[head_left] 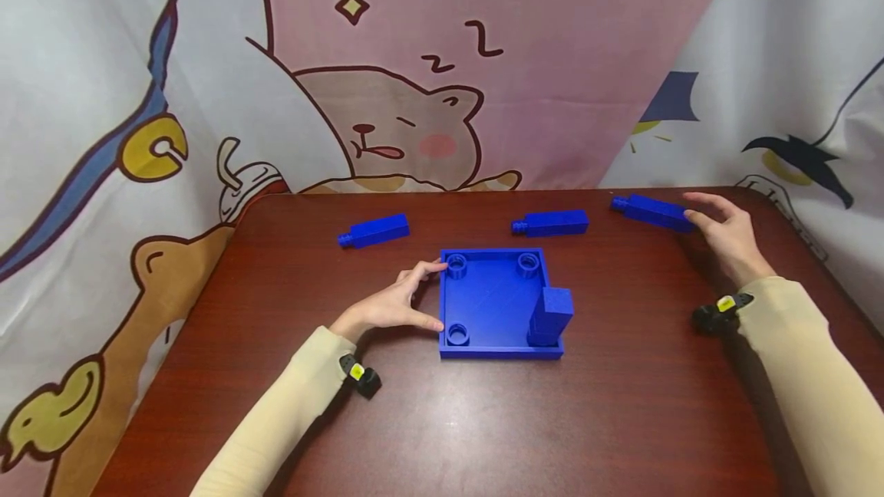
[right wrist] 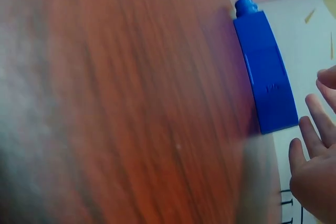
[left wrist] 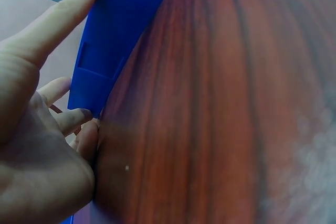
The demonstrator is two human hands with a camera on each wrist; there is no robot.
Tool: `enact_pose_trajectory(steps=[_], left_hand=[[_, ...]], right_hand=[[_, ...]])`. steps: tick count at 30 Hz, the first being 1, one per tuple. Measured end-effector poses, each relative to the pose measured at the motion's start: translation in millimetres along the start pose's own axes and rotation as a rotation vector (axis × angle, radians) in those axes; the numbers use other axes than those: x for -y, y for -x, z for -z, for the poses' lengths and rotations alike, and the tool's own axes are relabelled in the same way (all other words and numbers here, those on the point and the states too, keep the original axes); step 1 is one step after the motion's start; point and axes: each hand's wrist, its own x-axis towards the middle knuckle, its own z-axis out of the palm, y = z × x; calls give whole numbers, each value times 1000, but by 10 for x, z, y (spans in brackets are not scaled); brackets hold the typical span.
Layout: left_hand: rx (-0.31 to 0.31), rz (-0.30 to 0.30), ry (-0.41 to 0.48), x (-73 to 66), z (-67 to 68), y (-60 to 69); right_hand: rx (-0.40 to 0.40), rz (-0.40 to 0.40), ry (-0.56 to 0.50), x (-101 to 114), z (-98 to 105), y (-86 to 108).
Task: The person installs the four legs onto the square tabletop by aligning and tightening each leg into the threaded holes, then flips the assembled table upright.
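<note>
Blue tray (head_left: 492,304) — left hand (head_left: 392,305) touches its side, right hand (head_left: 730,240) beside a blue bar (head_left: 652,212), all fingers unclenched.

Two Z letters (head_left: 481,38) show on the printed cloth (head_left: 573,60); a blue block (right wrist: 262,61) bears a small mark (right wrist: 272,88), perhaps digits, too blurred to read.

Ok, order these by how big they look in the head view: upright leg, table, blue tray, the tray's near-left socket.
1. Table
2. Blue tray
3. Upright leg
4. Near-left socket
</note>
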Motion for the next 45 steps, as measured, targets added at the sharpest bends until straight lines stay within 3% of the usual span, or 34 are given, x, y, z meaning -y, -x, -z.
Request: enact_pose_trajectory(steps=[16, 20, 25, 31, 37, 45], left_hand=[[-4, -3, 24, 6, -7, 4], [-2, -10, 20, 7, -4, 0], [-1, -23, 16, 6, -1, 5], [1, -16, 19, 5, -2, 7], [-10, -21, 15, 5, -7, 6], [-15, -17, 20, 18, -12, 4]], right_hand=[[153, -90, 175, -195, 104, -53], [168, -81, 202, -193, 104, -67], [151, -41, 166, -168, 98, -48], [132, 9, 40, -142, 115, -17], [162, -17, 78, -92, 142, 14], [176, 39, -12, 45, 152, 21]])
